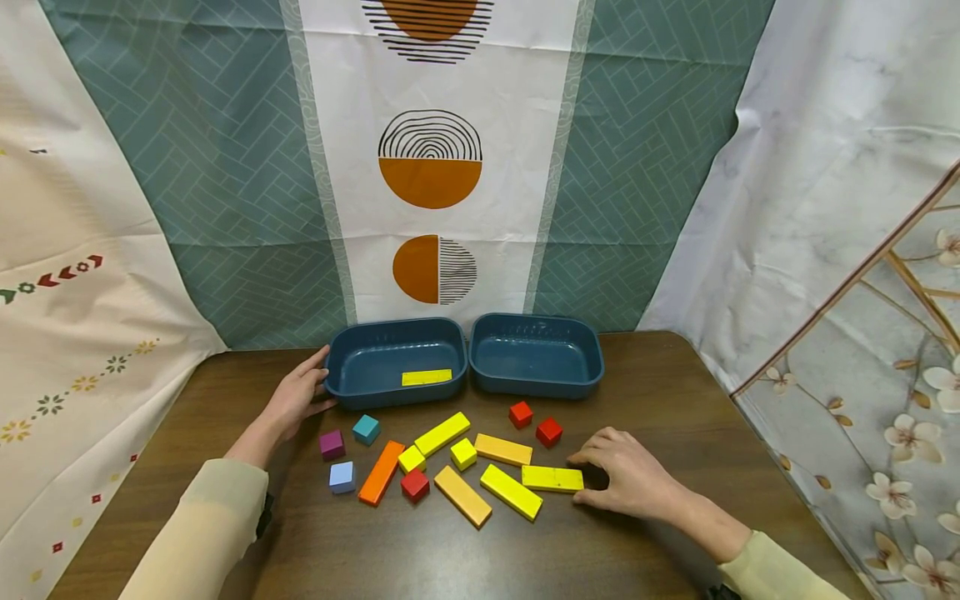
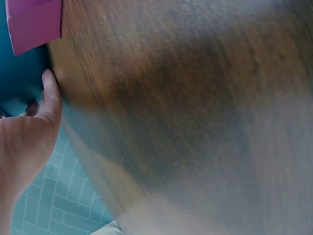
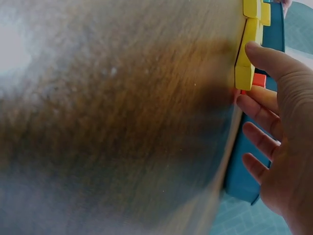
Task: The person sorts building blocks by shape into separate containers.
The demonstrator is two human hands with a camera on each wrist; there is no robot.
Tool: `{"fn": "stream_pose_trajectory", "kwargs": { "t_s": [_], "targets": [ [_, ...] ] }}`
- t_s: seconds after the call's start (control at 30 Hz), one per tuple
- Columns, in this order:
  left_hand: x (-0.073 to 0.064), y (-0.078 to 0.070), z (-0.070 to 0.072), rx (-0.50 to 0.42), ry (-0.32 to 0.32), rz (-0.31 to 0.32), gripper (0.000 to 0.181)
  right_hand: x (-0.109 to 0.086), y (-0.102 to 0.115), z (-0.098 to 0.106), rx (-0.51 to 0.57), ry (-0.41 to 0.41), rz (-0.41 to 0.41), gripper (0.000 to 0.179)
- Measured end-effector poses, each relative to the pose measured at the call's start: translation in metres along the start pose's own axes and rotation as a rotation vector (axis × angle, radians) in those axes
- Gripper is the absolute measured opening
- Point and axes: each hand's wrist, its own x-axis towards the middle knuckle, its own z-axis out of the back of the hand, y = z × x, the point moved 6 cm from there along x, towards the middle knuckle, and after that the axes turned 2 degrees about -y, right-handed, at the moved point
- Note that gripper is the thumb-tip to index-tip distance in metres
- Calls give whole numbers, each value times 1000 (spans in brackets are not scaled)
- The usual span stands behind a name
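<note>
In the head view my left hand (image 1: 297,393) rests its fingertips against the left end of the left dark blue bin (image 1: 397,400). Its thumb lies straight along the bin wall in the left wrist view. A yellow block (image 1: 427,377) lies inside this bin. My right hand (image 1: 630,473) has its thumb and index finger spread astride the right end of a flat yellow block (image 1: 552,478) on the table. The thumb tip overlaps the block's near side in the right wrist view, and the index fingertip is hidden behind it. Another long yellow block (image 1: 512,492) lies just left.
A second blue bin (image 1: 536,387) stands right of the first. Scattered on the wooden table (image 1: 360,554) are several red cubes (image 1: 550,432), an orange block (image 1: 381,473), tan blocks (image 1: 462,496), and purple (image 1: 332,445), teal (image 1: 366,429) and light blue (image 1: 342,477) cubes.
</note>
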Motion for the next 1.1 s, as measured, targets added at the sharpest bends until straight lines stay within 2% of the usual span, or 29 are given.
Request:
{"fn": "stream_pose_trajectory", "kwargs": {
  "t_s": [0.47,1.1],
  "targets": [
    [-5,-4,-1,32,-2,-14,57,-2,1,-4,-3,10,-23,41],
    [-3,-1,-1,2,1,-14,58,-2,2,-8,-1,-16,-5,32]
  ]
}}
